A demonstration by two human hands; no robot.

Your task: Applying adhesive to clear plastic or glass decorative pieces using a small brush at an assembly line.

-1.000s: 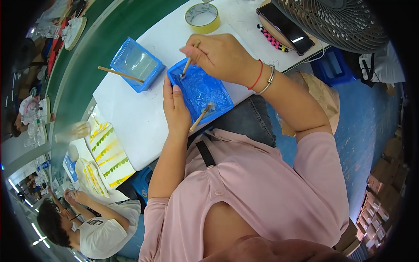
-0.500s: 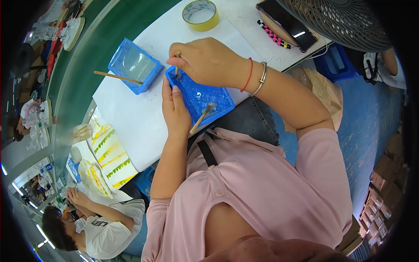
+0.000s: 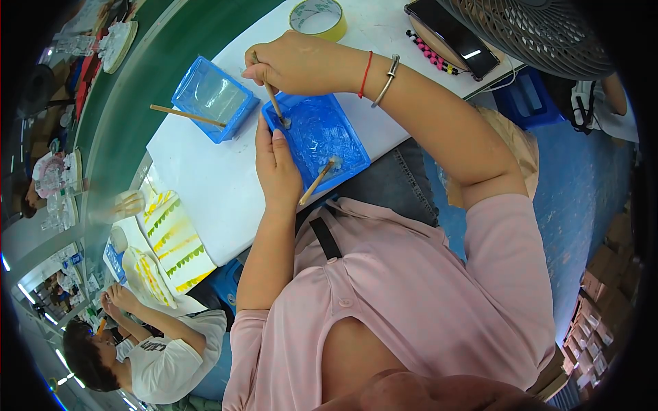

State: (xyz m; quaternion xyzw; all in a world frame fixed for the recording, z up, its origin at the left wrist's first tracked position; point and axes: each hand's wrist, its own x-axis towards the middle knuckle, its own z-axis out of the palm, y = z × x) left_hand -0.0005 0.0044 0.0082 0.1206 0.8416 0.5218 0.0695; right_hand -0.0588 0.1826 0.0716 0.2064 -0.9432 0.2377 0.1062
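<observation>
My right hand (image 3: 288,65) is closed round the upper part of a wooden-handled brush (image 3: 275,103). Its tip rests in the upper left corner of a shallow blue tray (image 3: 356,144), where a clear, glossy, gel-like substance coats the floor. With fingers under and thumb over the left wall, my left hand (image 3: 279,168) grips that tray at the table's edge. A second brush (image 3: 315,183) leans over the tray's near rim, its tip in a whitish clump. To the left stands another blue tray (image 3: 245,113) with a see-through bottom or liquid, and a thin wooden stick (image 3: 185,115) lies across it.
A yellow tape roll (image 3: 318,19) sits at the back of the white table (image 3: 205,178). Far right are a phone (image 3: 456,38), a bead string (image 3: 430,53) and a fan (image 3: 541,27). A co-worker (image 3: 151,363) sits at the left, near sheets painted yellow and green (image 3: 175,240).
My right hand has risen up and left, tilting the brush and exposing more of its handle and the tray. The left hand stays on the tray wall. The co-worker's hands have lifted slightly.
</observation>
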